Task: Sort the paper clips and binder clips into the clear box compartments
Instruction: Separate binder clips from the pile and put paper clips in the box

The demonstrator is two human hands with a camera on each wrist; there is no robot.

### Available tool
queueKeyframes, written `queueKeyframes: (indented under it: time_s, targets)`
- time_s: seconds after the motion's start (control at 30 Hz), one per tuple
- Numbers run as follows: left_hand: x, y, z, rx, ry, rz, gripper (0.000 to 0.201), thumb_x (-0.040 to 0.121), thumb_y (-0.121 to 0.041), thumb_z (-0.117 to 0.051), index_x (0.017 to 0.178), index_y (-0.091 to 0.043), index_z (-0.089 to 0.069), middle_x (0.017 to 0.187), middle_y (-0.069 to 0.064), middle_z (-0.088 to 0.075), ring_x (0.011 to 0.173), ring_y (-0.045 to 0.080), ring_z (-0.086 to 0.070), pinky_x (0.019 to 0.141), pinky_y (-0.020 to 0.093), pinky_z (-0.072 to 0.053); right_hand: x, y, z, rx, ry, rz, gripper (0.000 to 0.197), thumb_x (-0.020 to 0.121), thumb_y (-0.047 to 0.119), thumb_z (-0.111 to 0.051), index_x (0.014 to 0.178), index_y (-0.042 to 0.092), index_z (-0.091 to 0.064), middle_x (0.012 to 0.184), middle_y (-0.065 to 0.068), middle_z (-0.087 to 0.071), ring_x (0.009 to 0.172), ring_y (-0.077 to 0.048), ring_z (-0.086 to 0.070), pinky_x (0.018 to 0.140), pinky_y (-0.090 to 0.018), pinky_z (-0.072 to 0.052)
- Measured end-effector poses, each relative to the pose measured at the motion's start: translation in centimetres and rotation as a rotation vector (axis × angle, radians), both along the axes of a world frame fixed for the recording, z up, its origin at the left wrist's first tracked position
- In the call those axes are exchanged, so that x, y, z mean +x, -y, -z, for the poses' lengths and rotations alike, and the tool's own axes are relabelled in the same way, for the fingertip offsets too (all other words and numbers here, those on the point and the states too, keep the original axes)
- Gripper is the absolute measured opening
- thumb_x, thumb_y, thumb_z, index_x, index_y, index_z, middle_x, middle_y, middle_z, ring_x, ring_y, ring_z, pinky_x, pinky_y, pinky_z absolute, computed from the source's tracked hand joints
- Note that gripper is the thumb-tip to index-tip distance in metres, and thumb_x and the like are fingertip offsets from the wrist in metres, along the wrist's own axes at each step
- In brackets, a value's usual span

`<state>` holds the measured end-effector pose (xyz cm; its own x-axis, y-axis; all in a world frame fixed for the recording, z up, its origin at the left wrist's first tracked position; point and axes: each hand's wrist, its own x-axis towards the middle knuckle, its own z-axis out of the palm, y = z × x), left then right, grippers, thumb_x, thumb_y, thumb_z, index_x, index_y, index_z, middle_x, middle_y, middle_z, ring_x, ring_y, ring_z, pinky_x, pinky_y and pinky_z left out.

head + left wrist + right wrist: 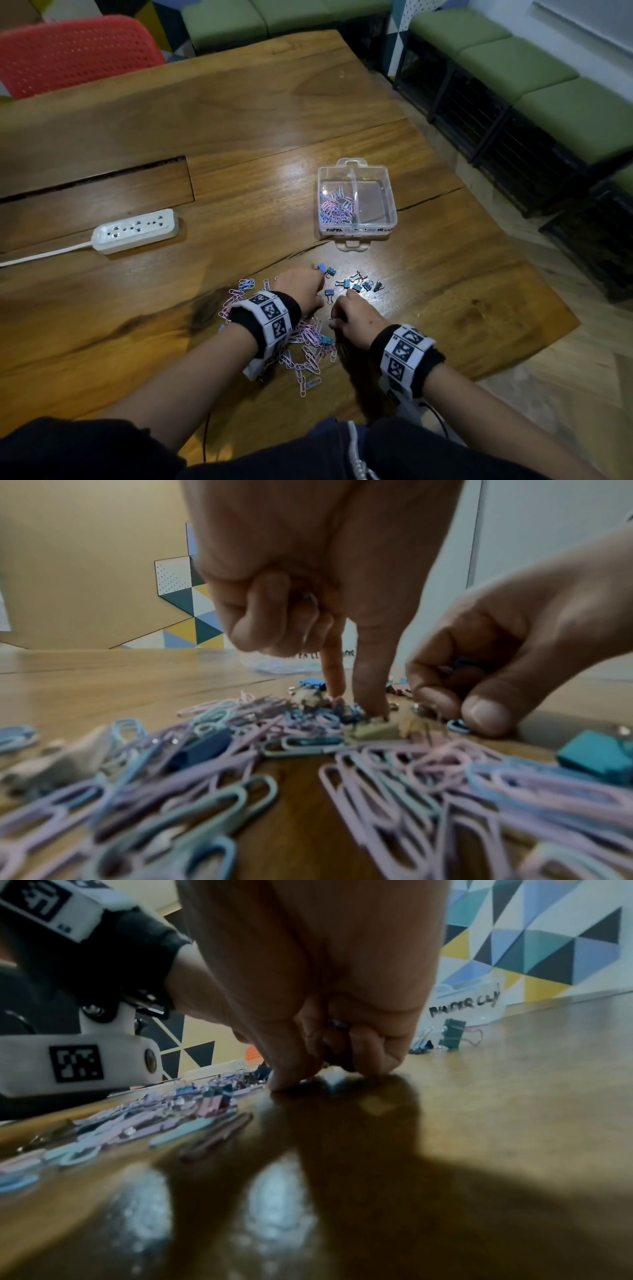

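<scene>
A pile of pastel paper clips (303, 342) (377, 791) lies under my left wrist, with a few binder clips mixed in. Several small binder clips (359, 284) sit apart, just in front of both hands. My left hand (301, 287) (356, 704) points thumb and forefinger down into the pile beside a blue binder clip (322, 268). Its other fingers are curled over a metal glint. My right hand (337, 308) (325, 1074) presses its fingertips on the table and holds blue binder clips (462, 665) in its curl. The clear box (390, 192) has paper clips in its left compartment.
A white power strip (135, 231) lies at the left with its cord running off the table. A long slot (96, 174) cuts the wooden top behind it. A red chair (75, 51) stands at the far side. Green benches (548, 78) line the right, beyond the table's edge.
</scene>
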<state>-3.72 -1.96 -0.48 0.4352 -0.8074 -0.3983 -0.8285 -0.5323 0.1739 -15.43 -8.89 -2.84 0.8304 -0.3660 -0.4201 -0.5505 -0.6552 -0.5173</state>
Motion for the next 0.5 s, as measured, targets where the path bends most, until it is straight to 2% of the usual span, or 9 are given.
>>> queueKeyframes:
  time_s: [0.1, 0.17, 0.23, 0.3, 0.37, 0.43, 0.5]
  targets:
    - [-0.3, -0.1, 0.0, -0.019, -0.013, -0.005, 0.020, 0.085, -0.024, -0.060, 0.102, -0.014, -0.061, 0.115, 0.006, -0.053, 0.105, 0.025, -0.056, 0.082, 0.033, -0.046, -0.1, 0.4, -0.1, 0.043, 0.007, -0.015, 0.007, 0.086, 0.012, -0.057, 0.089, 0.007, -0.053, 0.099, -0.009, -0.048, 0.095, -0.024, -0.051, 0.074, -0.020, -0.034]
    - [-0.3, -0.3, 0.1, -0.011, -0.032, -0.003, 0.018, 0.086, -0.024, -0.059, 0.100, -0.014, -0.061, 0.115, 0.006, -0.053, 0.106, 0.024, -0.055, 0.084, 0.033, -0.046, -0.6, 1.0, -0.4, 0.143, 0.043, 0.082, 0.015, 0.086, 0.010, -0.055, 0.074, 0.014, -0.047, 0.089, -0.006, -0.055, 0.084, -0.019, -0.051, 0.063, -0.016, -0.035]
    - [-0.3, -0.4, 0.1, -0.006, -0.044, 0.011, 0.019, 0.086, -0.025, -0.058, 0.102, -0.015, -0.058, 0.117, 0.006, -0.052, 0.108, 0.023, -0.054, 0.086, 0.033, -0.046, -1.1, 1.7, -1.1, 0.376, 0.058, 0.210, 0.024, 0.088, 0.009, -0.053, 0.068, 0.019, -0.044, 0.075, 0.003, -0.053, 0.074, -0.012, -0.051, 0.059, -0.014, -0.036]
    - [-0.4, -0.6, 0.0, -0.003, -0.041, 0.009, 0.027, 0.086, -0.028, -0.059, 0.109, -0.015, -0.054, 0.120, 0.007, -0.052, 0.110, 0.024, -0.053, 0.087, 0.035, -0.045, -1.7, 2.5, -1.5, 0.695, 0.067, 0.334, 0.022, 0.089, 0.003, -0.049, 0.073, 0.018, -0.048, 0.074, 0.003, -0.054, 0.067, -0.008, -0.051, 0.057, -0.016, -0.040]
    - [-0.4, -0.5, -0.2, -0.001, -0.019, -0.005, 0.036, 0.085, -0.031, -0.060, 0.115, -0.014, -0.051, 0.122, 0.007, -0.052, 0.111, 0.025, -0.053, 0.089, 0.038, -0.047, -2.2, 3.0, -1.6, 0.945, 0.064, 0.436, 0.021, 0.090, -0.004, -0.042, 0.084, 0.014, -0.053, 0.081, -0.002, -0.058, 0.062, -0.009, -0.050, 0.054, -0.018, -0.040]
    - [-0.4, -0.5, -0.1, 0.012, 0.009, 0.007, 0.034, 0.086, -0.032, -0.059, 0.114, -0.012, -0.054, 0.121, 0.007, -0.052, 0.110, 0.025, -0.054, 0.089, 0.039, -0.049, -2.6, 3.2, -1.7, 1.043, 0.032, 0.481, 0.025, 0.091, -0.007, -0.036, 0.087, 0.009, -0.056, 0.079, -0.006, -0.056, 0.055, -0.008, -0.048, 0.048, -0.017, -0.040]
    - [-0.7, -0.4, 0.2, 0.017, 0.009, 0.021, 0.027, 0.089, -0.029, -0.055, 0.110, -0.012, -0.057, 0.119, 0.008, -0.052, 0.108, 0.025, -0.055, 0.086, 0.037, -0.048, -2.9, 2.9, -2.1, 1.069, -0.003, 0.498, 0.027, 0.091, -0.006, -0.034, 0.081, 0.005, -0.056, 0.071, -0.006, -0.052, 0.049, -0.008, -0.048, 0.043, -0.015, -0.039]
